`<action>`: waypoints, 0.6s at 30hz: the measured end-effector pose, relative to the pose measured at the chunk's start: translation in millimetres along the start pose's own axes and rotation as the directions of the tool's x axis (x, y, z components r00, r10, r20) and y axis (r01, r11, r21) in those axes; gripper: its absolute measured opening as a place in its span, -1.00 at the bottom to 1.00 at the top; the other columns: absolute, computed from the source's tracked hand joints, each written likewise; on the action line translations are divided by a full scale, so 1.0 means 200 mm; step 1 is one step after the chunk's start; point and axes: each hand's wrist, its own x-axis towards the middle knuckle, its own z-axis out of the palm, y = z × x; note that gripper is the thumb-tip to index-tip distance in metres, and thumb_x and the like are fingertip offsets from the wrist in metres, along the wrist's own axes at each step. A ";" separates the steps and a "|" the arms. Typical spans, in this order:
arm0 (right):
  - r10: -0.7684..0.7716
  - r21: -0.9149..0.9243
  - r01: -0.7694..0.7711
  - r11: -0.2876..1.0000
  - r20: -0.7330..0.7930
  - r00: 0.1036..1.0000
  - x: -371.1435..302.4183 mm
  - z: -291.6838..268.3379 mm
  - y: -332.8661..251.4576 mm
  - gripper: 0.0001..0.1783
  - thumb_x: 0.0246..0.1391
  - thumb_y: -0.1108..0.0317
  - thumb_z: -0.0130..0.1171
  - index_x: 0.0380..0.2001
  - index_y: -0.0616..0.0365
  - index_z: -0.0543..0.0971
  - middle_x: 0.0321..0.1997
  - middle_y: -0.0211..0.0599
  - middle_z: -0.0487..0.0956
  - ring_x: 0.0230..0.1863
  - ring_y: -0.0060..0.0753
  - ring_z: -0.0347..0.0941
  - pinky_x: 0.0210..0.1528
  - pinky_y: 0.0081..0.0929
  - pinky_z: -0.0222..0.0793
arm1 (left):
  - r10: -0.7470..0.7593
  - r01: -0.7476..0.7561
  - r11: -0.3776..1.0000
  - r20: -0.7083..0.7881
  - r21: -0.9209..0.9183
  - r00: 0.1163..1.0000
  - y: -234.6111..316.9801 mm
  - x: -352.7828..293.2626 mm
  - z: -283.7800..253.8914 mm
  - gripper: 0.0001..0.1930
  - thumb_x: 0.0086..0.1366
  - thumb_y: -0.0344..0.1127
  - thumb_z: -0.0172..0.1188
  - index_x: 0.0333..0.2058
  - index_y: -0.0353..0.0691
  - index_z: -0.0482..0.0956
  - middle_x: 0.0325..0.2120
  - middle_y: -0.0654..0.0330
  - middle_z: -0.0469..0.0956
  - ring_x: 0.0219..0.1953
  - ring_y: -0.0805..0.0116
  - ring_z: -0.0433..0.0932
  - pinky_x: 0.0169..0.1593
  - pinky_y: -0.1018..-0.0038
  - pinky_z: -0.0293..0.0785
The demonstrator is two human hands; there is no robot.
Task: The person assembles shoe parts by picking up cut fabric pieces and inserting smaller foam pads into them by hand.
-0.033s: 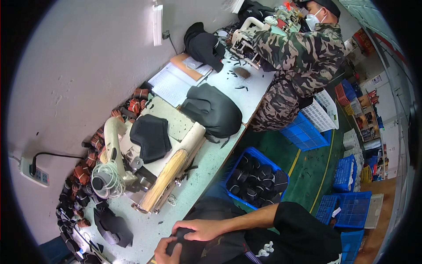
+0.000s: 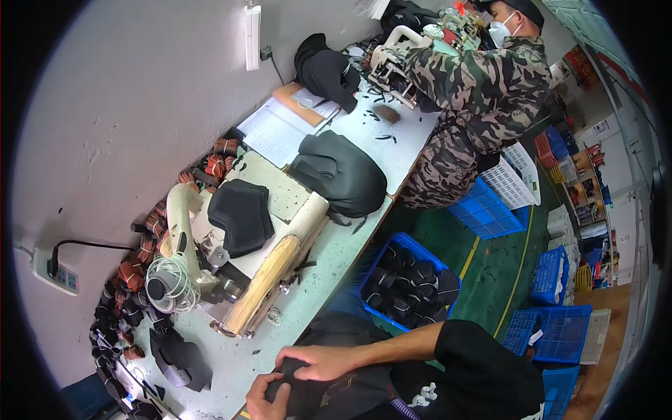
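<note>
At the front edge of the workbench, my right hand [image 2: 323, 365] presses on a dark, soft-looking piece [image 2: 305, 393], fingers bent over it and thumb on top. Close beside it, my left hand [image 2: 266, 399] pinches the same piece at its left end, thumb and fingers curled. The piece's exact kind is hard to tell, since it blends into my dark clothing. Just beyond my hands stands a cream sewing machine [image 2: 183, 224] with a coil of white cord. A stack of cut black pieces [image 2: 240, 217] rests on its bed.
Dark grey padded material [image 2: 339, 175] lies past the machine, beside papers [image 2: 269, 140]. Bundled brown and black strips line the wall. Cut black pieces [image 2: 180, 360] lie left. A blue crate [image 2: 448, 262] of black parts stands below the bench. A co-worker [image 2: 483, 91] works at the far end.
My fingers have shifted very slightly on the dark piece, and the whole view has moved a little. Nothing was picked up or let go.
</note>
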 end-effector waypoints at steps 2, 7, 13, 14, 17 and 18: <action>0.177 0.050 -0.179 0.982 0.045 0.983 -0.02 -0.09 -0.09 -0.53 0.10 0.43 0.05 0.12 0.07 0.33 -0.14 -0.17 0.49 -0.10 -0.30 0.43 -0.08 -0.35 0.31 | 0.005 -0.008 0.993 -0.023 -0.114 1.000 -0.03 -0.03 -0.02 -0.68 0.33 -0.31 0.23 0.00 -0.33 0.57 -0.13 0.01 0.61 -0.06 0.17 0.57 0.06 0.31 0.47; 0.337 -0.011 -0.339 0.941 0.153 0.929 -0.05 -0.12 -0.15 -0.49 0.11 0.44 0.10 0.15 0.14 0.30 -0.18 -0.19 0.46 -0.09 -0.34 0.41 -0.06 -0.38 0.30 | -0.036 0.031 0.999 -0.159 -0.029 0.987 0.00 -0.07 0.02 -0.64 0.33 -0.29 0.22 0.05 -0.30 0.55 -0.08 -0.06 0.61 -0.01 0.09 0.57 0.11 0.24 0.46; 0.075 0.053 -0.082 0.995 0.117 0.990 -0.11 -0.07 -0.14 -0.43 0.14 0.50 0.12 0.22 0.28 0.26 0.21 -0.09 0.33 0.32 -0.32 0.23 0.37 -0.40 0.12 | 0.160 -0.205 0.960 -0.227 -0.189 0.961 -0.18 -0.09 0.05 -0.65 0.27 -0.41 0.25 0.03 -0.36 0.58 -0.07 0.03 0.64 -0.02 0.30 0.60 0.11 0.37 0.47; 0.061 0.054 -0.065 0.996 0.068 0.996 -0.10 -0.06 -0.12 -0.41 0.10 0.51 0.16 0.22 0.28 0.28 0.19 -0.10 0.35 0.32 -0.31 0.23 0.38 -0.38 0.12 | 0.155 -0.188 0.970 -0.203 -0.153 0.967 -0.17 -0.05 0.04 -0.67 0.28 -0.42 0.23 0.01 -0.36 0.58 -0.07 0.04 0.64 -0.03 0.29 0.60 0.11 0.37 0.48; -0.002 -0.081 -0.018 0.997 -0.243 0.970 0.01 -0.09 -0.03 -0.36 0.14 0.52 0.23 0.26 0.18 0.25 0.12 -0.23 0.41 0.19 -0.41 0.33 0.26 -0.41 0.27 | 0.096 -0.115 0.992 -0.253 -0.059 0.963 -0.16 0.19 -0.08 -0.65 0.28 -0.38 0.25 0.03 -0.31 0.59 -0.11 0.09 0.66 -0.07 0.35 0.60 0.06 0.40 0.50; 0.267 0.433 -0.161 0.887 -0.196 0.943 0.08 -0.11 -0.09 -0.36 0.18 0.55 0.19 0.29 0.12 0.22 0.07 -0.25 0.46 0.07 -0.47 0.42 0.13 -0.47 0.39 | 0.128 -0.137 0.990 -0.275 -0.015 0.953 -0.15 0.30 -0.13 -0.65 0.28 -0.36 0.26 0.03 -0.30 0.60 -0.13 0.10 0.67 -0.08 0.38 0.60 0.05 0.42 0.50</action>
